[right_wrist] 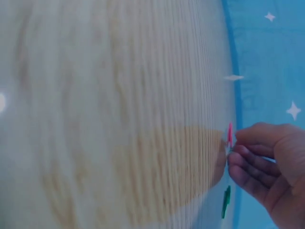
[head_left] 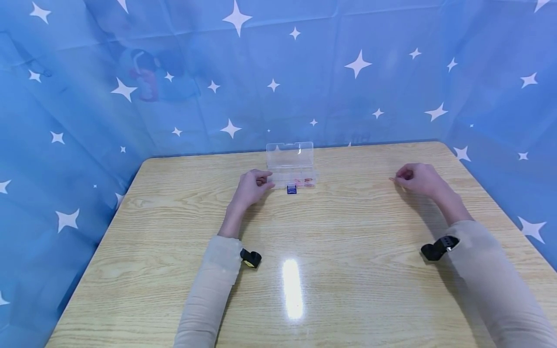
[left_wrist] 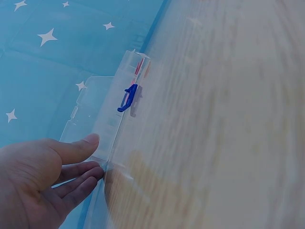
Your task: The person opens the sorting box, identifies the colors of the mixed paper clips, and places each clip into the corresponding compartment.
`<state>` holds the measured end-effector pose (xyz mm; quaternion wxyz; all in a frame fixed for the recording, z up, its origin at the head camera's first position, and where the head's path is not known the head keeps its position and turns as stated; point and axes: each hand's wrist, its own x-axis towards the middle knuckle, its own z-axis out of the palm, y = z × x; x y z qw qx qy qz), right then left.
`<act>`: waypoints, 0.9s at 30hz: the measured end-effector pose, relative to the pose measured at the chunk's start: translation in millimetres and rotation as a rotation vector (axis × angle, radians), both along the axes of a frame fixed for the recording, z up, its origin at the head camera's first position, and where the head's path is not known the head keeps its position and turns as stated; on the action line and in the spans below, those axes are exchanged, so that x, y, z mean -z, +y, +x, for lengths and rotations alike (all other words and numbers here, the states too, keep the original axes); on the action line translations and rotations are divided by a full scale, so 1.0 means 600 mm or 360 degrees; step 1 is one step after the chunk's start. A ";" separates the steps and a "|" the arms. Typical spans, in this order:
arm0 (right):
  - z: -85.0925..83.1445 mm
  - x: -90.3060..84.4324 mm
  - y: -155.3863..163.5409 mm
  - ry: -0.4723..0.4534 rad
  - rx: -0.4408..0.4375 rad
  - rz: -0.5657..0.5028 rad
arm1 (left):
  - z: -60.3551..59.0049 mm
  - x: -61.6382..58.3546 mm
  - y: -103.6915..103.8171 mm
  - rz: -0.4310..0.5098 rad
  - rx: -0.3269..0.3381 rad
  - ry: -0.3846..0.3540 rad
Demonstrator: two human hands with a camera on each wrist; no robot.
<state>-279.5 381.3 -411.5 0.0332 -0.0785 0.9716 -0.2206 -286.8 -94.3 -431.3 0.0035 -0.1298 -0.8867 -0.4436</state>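
The person's left hand [head_left: 254,186] rests on the wooden table [head_left: 174,232] at the left end of a clear plastic compartment box [head_left: 292,178], forearm stretched forward in a beige sleeve [head_left: 209,290]. In the left wrist view its fingers [left_wrist: 78,179] lie loosely curved with the thumb extended, the fingertips touching the box's near corner without gripping it. The box stands open, its transparent lid [head_left: 290,154] raised toward the blue star-printed curtain [head_left: 130,96]. A blue latch [left_wrist: 128,98] hangs at the front edge, and small red or pink pieces [left_wrist: 139,67] lie in a compartment beside it.

The right hand [head_left: 418,179] lies well apart from the box, on the right part of the table, fingers curled inward. In the right wrist view its thumb and fingertips pinch a small pink clip-like piece [right_wrist: 229,135] just above the tabletop. A small green piece [right_wrist: 226,202] lies on the table just below that hand. A black wrist-mounted camera [head_left: 438,249] sits on the right forearm.
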 end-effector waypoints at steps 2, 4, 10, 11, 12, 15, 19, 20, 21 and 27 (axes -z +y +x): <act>0.000 0.001 0.002 -0.0016 0.0008 0.0002 | 0.000 0.000 0.000 0.0000 -0.0001 0.0001; 0.000 0.002 0.003 -0.0018 0.0007 0.0007 | -0.001 0.000 0.000 0.0001 0.0000 0.0004; -0.001 0.004 0.004 0.0012 -0.0007 0.0050 | -0.001 0.001 -0.001 0.0004 0.0014 0.0011; -0.002 0.004 0.004 0.0021 -0.0009 0.0059 | -0.001 0.001 -0.001 0.0004 0.0015 0.0012; -0.001 0.004 0.004 0.0025 -0.0009 0.0066 | -0.001 0.001 -0.001 0.0005 0.0017 0.0013; -0.001 0.004 0.003 0.0033 -0.0016 0.0079 | -0.001 0.002 -0.001 0.0000 0.0017 0.0013; 0.002 0.002 -0.002 0.0042 -0.0033 0.0084 | -0.001 0.002 -0.001 -0.0011 0.0008 0.0009; 0.003 0.001 -0.004 0.0046 -0.0036 0.0083 | -0.001 0.002 -0.001 -0.0013 0.0006 0.0008; 0.004 0.000 -0.006 0.0046 -0.0044 0.0079 | -0.001 0.002 -0.001 -0.0015 0.0004 0.0008; 0.003 -0.006 -0.027 0.0080 -0.0098 0.0060 | 0.001 0.000 -0.001 -0.0018 -0.0001 0.0002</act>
